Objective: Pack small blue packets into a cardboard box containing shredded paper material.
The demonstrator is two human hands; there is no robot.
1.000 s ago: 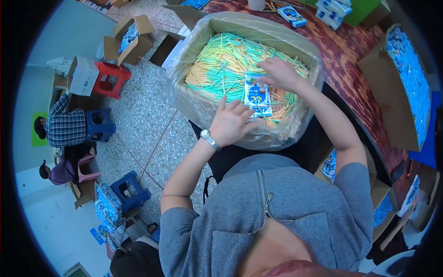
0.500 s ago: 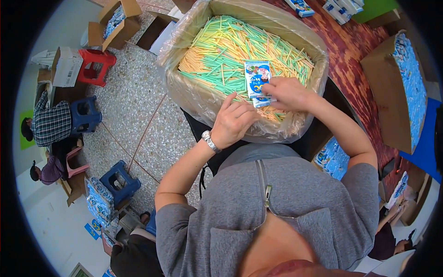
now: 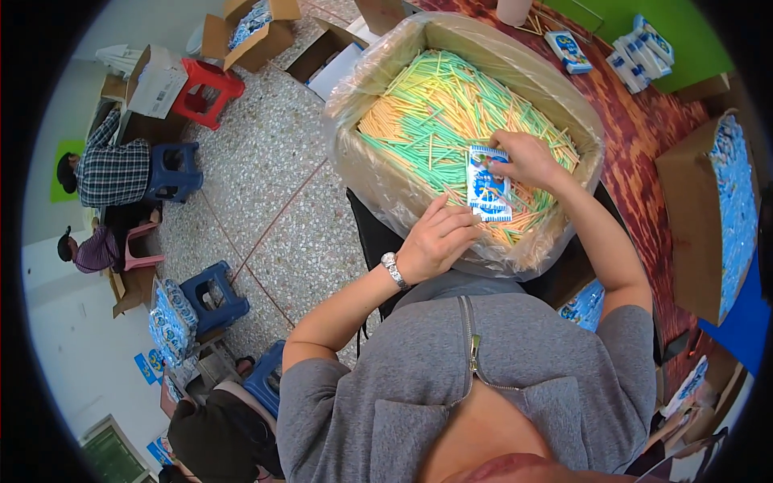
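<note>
Holding small blue-white packet [image 3: 489, 184], right hand [image 3: 527, 158], above pastel sticks [image 3: 435, 121]

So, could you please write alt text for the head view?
The right hand holds a small blue-and-white packet over a plastic-lined cardboard box full of yellow, green and orange sticks. The left hand, wearing a wristwatch, rests at the box's near edge.

The left hand [image 3: 439, 241] curls at the near wall of the lined box [image 3: 378, 173], hiding its fingertips. The packet [image 3: 489, 183] covers sticks inside that box, and its print is too small to tell.
</note>
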